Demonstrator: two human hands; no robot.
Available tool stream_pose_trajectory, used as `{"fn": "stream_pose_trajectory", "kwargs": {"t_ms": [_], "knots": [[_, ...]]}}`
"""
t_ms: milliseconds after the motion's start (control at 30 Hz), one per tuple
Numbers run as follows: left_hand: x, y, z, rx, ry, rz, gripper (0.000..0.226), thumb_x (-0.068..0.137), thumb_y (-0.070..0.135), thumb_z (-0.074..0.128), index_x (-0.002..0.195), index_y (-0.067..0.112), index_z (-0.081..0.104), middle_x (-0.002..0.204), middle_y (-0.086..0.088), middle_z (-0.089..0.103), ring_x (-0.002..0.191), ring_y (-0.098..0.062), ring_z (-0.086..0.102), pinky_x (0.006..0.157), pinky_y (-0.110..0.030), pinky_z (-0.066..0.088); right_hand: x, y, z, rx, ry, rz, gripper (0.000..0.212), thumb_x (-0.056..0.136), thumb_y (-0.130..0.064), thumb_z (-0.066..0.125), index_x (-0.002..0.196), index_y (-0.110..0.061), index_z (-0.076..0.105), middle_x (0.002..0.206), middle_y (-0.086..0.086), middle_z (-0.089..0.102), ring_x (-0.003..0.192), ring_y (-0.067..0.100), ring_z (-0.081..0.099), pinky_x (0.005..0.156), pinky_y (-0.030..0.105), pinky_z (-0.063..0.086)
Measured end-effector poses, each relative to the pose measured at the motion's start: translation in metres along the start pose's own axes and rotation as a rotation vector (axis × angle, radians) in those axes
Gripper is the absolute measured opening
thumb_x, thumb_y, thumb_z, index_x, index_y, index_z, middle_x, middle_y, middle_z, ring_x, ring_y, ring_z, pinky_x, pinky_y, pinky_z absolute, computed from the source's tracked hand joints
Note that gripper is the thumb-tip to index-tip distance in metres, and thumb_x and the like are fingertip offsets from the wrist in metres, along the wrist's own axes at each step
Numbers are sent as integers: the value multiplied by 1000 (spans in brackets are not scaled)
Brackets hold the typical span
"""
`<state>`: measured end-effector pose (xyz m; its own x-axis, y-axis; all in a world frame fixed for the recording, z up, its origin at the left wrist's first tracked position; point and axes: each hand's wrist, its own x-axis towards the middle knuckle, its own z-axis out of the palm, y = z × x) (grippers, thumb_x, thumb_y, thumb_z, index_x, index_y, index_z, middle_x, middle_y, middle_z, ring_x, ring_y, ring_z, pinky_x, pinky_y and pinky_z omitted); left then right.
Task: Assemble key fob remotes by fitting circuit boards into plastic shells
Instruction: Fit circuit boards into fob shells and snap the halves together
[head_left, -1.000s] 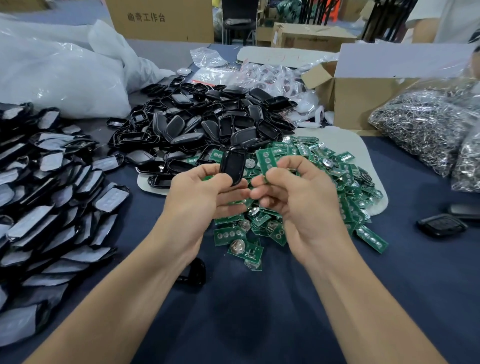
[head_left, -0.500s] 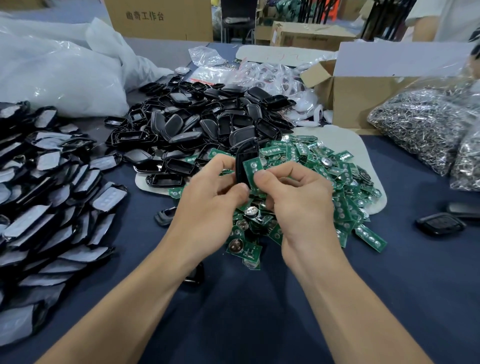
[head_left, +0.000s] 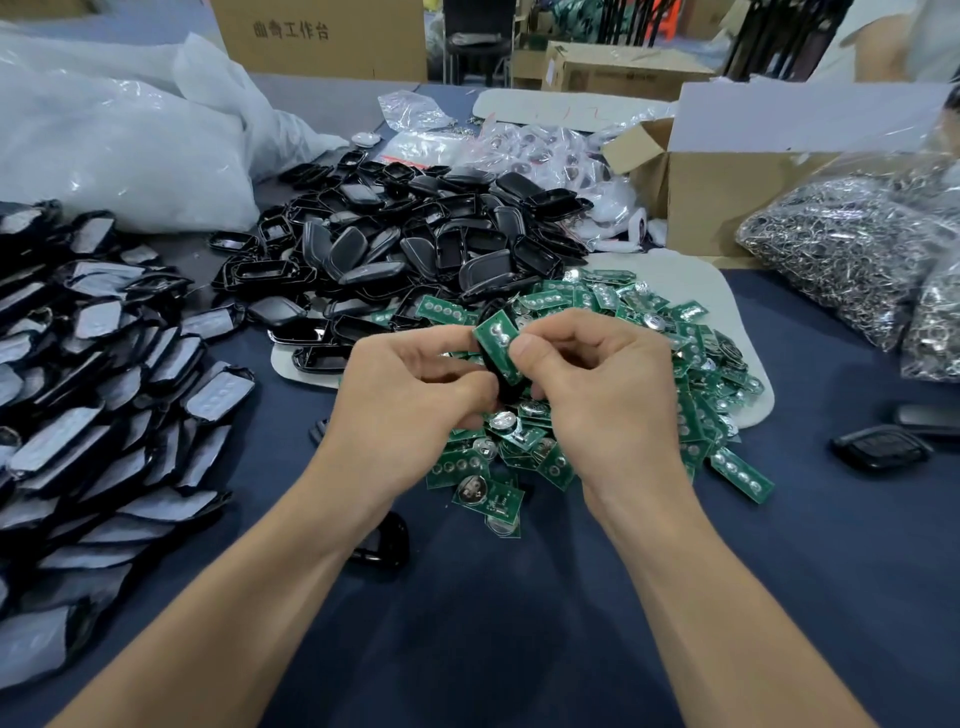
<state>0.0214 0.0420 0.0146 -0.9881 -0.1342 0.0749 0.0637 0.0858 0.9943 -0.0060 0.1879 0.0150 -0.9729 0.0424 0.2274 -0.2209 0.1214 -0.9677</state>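
My left hand (head_left: 410, 395) grips a black plastic shell (head_left: 506, 387) that is mostly hidden between my fingers. My right hand (head_left: 597, 384) pinches a green circuit board (head_left: 493, 338) with thumb and forefinger and holds it against the shell's open face. Both hands hover over a heap of green circuit boards (head_left: 649, 364) with coin-cell holders. Behind it lies a pile of empty black shells (head_left: 415, 249).
Rows of black shells with grey pads (head_left: 93, 395) fill the left side. A white plastic bag (head_left: 114, 150) lies at back left, a cardboard box (head_left: 727, 197) and bags of metal rings (head_left: 852, 249) at right. Two black fobs (head_left: 883, 447) sit at right, one shell (head_left: 382, 545) under my left forearm.
My hands have come closer together and lower. The board, earlier held beside the upright shell, now lies over the shell's face, and the shell has sunk into my left hand.
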Motion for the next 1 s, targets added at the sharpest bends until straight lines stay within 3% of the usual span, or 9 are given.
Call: {"fn": "stream_pose_trajectory", "kwargs": {"t_ms": [133,333,467,633,800,900,1000], "knots": [[0,2,0,-128,14,-56,25,88,1,75,92,24,85,91,-3,81,79,-12,76,66,-24,61,0,0,1,-9,4,6,11,81,-21,76,80,-31,78,66,-10,72,56,4,62,61,28,50],[3,0,-2,-324,50,-167,13,90,3,74,93,11,83,99,-11,81,84,-22,79,67,-26,61,1,1,-1,10,63,35,12,81,-16,83,79,-27,79,64,-5,72,53,10,61,57,31,52],[4,-3,-1,-310,34,-171,13,91,3,73,96,11,83,100,-11,81,87,-23,79,69,-27,62,-1,1,-1,-28,75,8,13,79,-19,84,76,-31,78,64,-8,72,52,8,63,55,26,51],[4,-4,0,-291,63,-179,13,92,2,73,100,8,80,98,-11,81,88,-25,79,69,-28,62,-1,4,2,-24,89,36,14,81,-16,83,73,-27,78,64,-7,73,54,10,63,58,31,52],[4,-4,-1,-277,54,-172,24,89,0,74,82,21,85,91,-8,81,80,-20,79,68,-28,62,-1,6,1,-38,74,46,12,80,-18,82,74,-28,79,65,-7,73,54,9,63,59,31,54],[3,-4,-1,-284,59,-177,18,88,0,76,84,16,85,93,-11,81,80,-21,78,68,-27,62,0,6,1,-34,70,43,11,80,-18,82,74,-26,78,64,-7,73,54,6,62,58,30,53],[4,-7,1,-297,87,-194,15,87,1,76,101,5,80,97,-16,80,88,-29,77,69,-29,62,0,6,2,29,53,47,15,80,-13,79,74,-26,77,63,-7,71,54,6,57,58,27,49]]}}
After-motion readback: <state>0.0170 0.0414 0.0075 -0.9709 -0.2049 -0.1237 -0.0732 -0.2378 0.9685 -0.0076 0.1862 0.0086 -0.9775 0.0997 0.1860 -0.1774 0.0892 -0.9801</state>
